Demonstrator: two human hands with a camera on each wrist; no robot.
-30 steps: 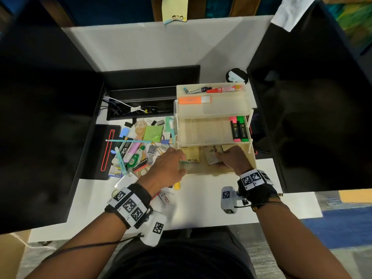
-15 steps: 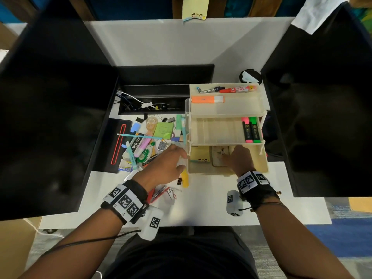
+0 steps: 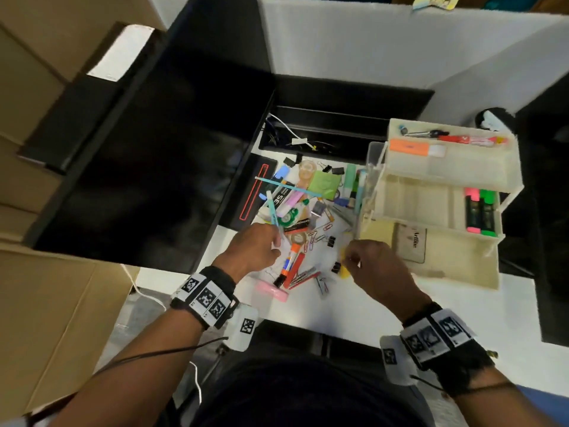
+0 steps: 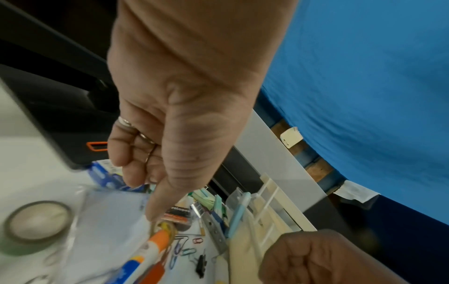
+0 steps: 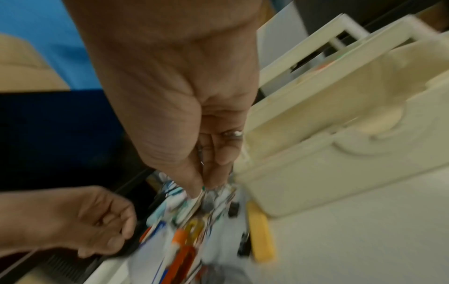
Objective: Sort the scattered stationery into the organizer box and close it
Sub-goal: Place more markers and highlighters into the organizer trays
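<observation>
- Metal, thin and blurred, sat pinched between the thumb and fingertips of the right hand (image 5: 206,153); I took this thin metal piece (image 5: 201,194) for a paper clip, lifted that way because it was too small and flat for a fuller grip.
- Curled fingers and a down-pointing thumb marked the left hand (image 4: 155,146), whose thumb tip came down just beside the orange-capped marker (image 4: 160,238). No view showed anything caught in those fingers, so I could not tell whether it gripped.
- Both hands hung low over the same pile, probably so that each could pick out 1 small item at a time.
- Between them lay loose paper clips (image 3: 314,238), a black binder clip (image 3: 331,241) and a flat yellow piece (image 3: 345,268); a pink eraser (image 3: 271,292) lay nearer the table's edge.
- Farther back the pile held a light blue pen (image 3: 271,211) and a green sticky pad (image 3: 324,184), all unsorted.
- Just right of the pile stood the organizer box (image 3: 462,278), its 3 tiers fanned open so each stayed reachable: an orange highlighter (image 3: 409,147) and red marker (image 3: 462,139) in the top tray, pink and green highlighters (image 3: 480,212) in the middle, yellow notes (image 3: 377,234) in the bottom.
- Much remained outside, so closing looked a long way off.
</observation>
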